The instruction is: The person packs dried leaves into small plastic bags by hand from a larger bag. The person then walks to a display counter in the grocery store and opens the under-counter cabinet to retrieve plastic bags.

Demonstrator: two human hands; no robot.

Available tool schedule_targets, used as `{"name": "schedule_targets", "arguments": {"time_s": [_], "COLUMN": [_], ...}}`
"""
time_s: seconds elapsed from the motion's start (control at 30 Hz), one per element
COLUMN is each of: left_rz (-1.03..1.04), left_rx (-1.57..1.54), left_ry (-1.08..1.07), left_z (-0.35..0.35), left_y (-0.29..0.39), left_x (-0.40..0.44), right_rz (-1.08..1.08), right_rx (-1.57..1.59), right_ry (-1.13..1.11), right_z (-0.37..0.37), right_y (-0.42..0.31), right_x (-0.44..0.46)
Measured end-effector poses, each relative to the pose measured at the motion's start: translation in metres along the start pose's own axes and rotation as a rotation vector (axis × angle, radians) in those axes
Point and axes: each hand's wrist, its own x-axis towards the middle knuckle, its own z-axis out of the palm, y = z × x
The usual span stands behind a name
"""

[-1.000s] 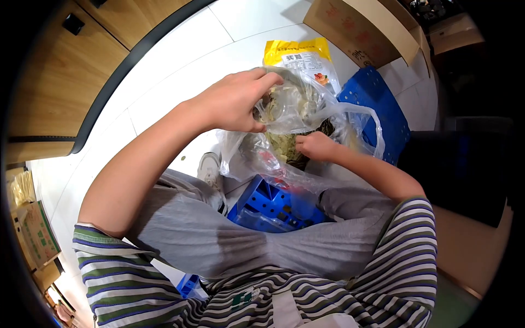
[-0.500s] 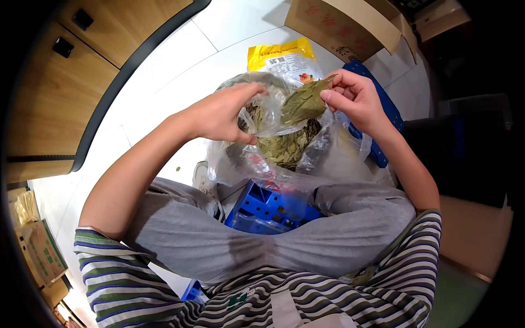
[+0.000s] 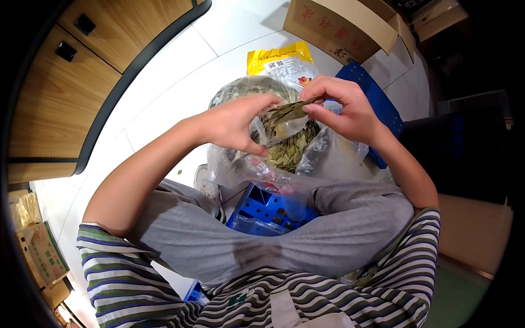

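Left hand (image 3: 232, 121): spread, thumb and fingers apart at the mouth of a clear bag (image 3: 223, 164), apparently to keep the plastic from closing. Right hand (image 3: 344, 109): pinching a leaf bundle (image 3: 290, 112) by one end, seemingly so its layers stay together. Bundle: between the two hands, above the leaves (image 3: 290, 154) in the bag. Bag: between blue crate (image 3: 256, 210) and yellow packet (image 3: 268, 59), both within reach.

Head-worn view, wide, looking forward and down; lap (image 3: 262, 251) near
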Motion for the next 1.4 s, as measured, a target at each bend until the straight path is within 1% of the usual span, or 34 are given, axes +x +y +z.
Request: {"name": "schedule_targets", "arguments": {"time_s": [0.13,0.17,0.27,0.37,0.47,0.67,0.87,0.97,1.07,1.17,1.27,1.33,1.4], "left_rz": [0.024,0.031,0.043,0.042,0.043,0.049,0.061,0.054,0.052,0.057,0.046,0.050,0.030], "left_rx": [0.025,0.029,0.039,0.049,0.040,0.008,0.019,0.030,0.020,0.051,0.049,0.033,0.042], "left_ry": [-0.017,-0.017,-0.022,-0.034,-0.040,-0.024,-0.007,-0.010,-0.020,-0.031,-0.025,0.009,-0.010], "left_z": [0.004,0.006,0.009,0.011,0.012,0.010,0.014,0.015,0.013,0.014,0.015,0.014,0.012], "left_y": [-0.001,-0.003,-0.007,-0.005,-0.003,-0.002,-0.004,-0.003,0.001,-0.001,-0.004,-0.004,-0.002], "left_x": [0.002,0.002,0.003,0.003,0.004,0.005,0.007,0.008,0.009,0.010,0.010,0.009,0.010], "right_rz": [-0.065,-0.048,-0.021,-0.129,-0.203,-0.390,-0.375,-0.366,-0.337,-0.284,-0.333,-0.324,-0.333], "right_rx": [-0.100,-0.057,-0.073,-0.191,-0.190,-0.386,-0.401,-0.305,-0.289,-0.245,-0.379,-0.401,-0.447], "right_ry": [-0.057,-0.068,-0.081,-0.144,-0.158,-0.149,-0.199,-0.197,-0.159,-0.195,-0.154,-0.149,-0.129], "right_z": [0.008,0.011,0.019,0.019,0.015,0.009,0.021,0.020,0.020,0.021,0.017,0.015,0.014], "right_y": [-0.002,-0.004,-0.010,-0.009,-0.006,-0.003,-0.002,0.000,0.004,-0.002,0.002,0.002,0.001], "right_x": [0.002,0.002,0.002,0.004,0.004,0.008,0.001,0.002,0.001,0.002,0.003,0.002,0.003]}}
